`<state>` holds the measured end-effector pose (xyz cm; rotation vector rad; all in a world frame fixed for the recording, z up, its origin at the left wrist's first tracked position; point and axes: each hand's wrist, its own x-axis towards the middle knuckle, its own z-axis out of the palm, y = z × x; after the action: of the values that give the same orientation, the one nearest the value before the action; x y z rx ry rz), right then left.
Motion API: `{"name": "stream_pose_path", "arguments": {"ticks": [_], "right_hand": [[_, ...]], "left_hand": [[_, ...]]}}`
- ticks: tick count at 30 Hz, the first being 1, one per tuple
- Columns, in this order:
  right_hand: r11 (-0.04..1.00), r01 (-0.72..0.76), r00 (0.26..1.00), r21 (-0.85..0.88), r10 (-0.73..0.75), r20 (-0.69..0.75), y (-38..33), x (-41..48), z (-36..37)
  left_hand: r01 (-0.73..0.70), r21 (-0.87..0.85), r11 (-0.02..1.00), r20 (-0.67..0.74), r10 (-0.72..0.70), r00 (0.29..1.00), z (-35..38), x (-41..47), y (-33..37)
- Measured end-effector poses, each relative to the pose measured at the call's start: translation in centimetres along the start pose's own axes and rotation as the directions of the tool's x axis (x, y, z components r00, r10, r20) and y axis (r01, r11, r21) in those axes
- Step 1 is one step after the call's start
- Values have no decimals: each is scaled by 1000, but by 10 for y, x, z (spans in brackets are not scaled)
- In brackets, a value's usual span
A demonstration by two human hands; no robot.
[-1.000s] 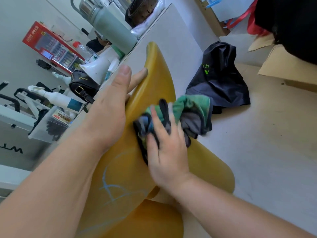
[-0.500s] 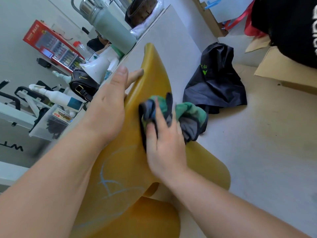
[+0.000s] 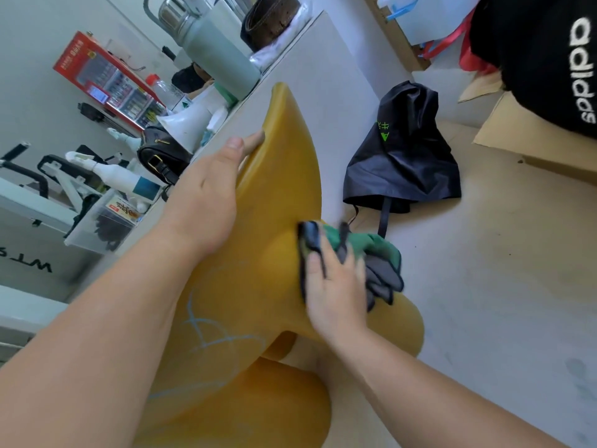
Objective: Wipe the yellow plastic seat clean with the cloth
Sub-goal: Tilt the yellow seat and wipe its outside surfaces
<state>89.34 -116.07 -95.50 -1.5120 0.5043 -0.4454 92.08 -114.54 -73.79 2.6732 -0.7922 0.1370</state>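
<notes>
Pale floor [image 3: 484, 302] under daylight, a white cabinet [image 3: 323, 76] beside grey walls [image 3: 29, 59].
</notes>
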Motion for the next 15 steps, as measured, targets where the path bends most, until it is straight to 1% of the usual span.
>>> {"name": "stream_pose_path", "arguments": {"ticks": [1, 3, 5, 6, 7, 8, 9, 10, 11, 12, 13, 15], "right_hand": [[994, 113, 994, -1, -113, -10, -21, -4, 2], [947, 320, 947, 36, -318, -48, -48, -5, 6], [906, 417, 908, 67, -413, -72, -47, 7, 7], [901, 431, 900, 44, -426, -93, -35, 12, 8], [918, 396, 911, 4, -392, -130, -16, 14, 11], [954, 298, 939, -26, -298, -173, 7, 12, 13], [988, 149, 968, -36, -153, -201, 32, 7, 15], [999, -9, 980, -38, 1, -199, 57, -1, 17], [989, -144, 975, -32, 137, -174, 81, -9, 18], [970, -242, 961, -19, 237, -143, 99, -16, 19], [951, -309, 944, 6, 307, -119, 110, -21, 19], [925, -376, 919, 58, 381, -103, 106, -23, 23]], "left_hand": [[7, -16, 1000, -1, -7, 1000, 0, 0, -1], [-1, -31, 1000, 7, 1, 1000, -1, 1, -3], [-6, -43, 999, 20, 6, 1000, -1, 2, -5], [-1, -46, 999, 27, 2, 1000, -2, 3, -6], [1, -37, 999, 29, 0, 1000, -1, 4, -6], [-11, 7, 1000, 28, 10, 1000, -1, 5, -7], [-47, 85, 995, 26, 45, 999, -1, 5, -7], [-91, 181, 979, 16, 90, 996, 0, 6, -6], [-135, 253, 958, 2, 139, 990, 0, 6, -6], [-163, 274, 948, -14, 174, 985, 1, 7, -5], [-172, 260, 950, -24, 184, 983, 1, 8, -6], [-167, 244, 955, -46, 183, 982, 1, 9, -7]]}}
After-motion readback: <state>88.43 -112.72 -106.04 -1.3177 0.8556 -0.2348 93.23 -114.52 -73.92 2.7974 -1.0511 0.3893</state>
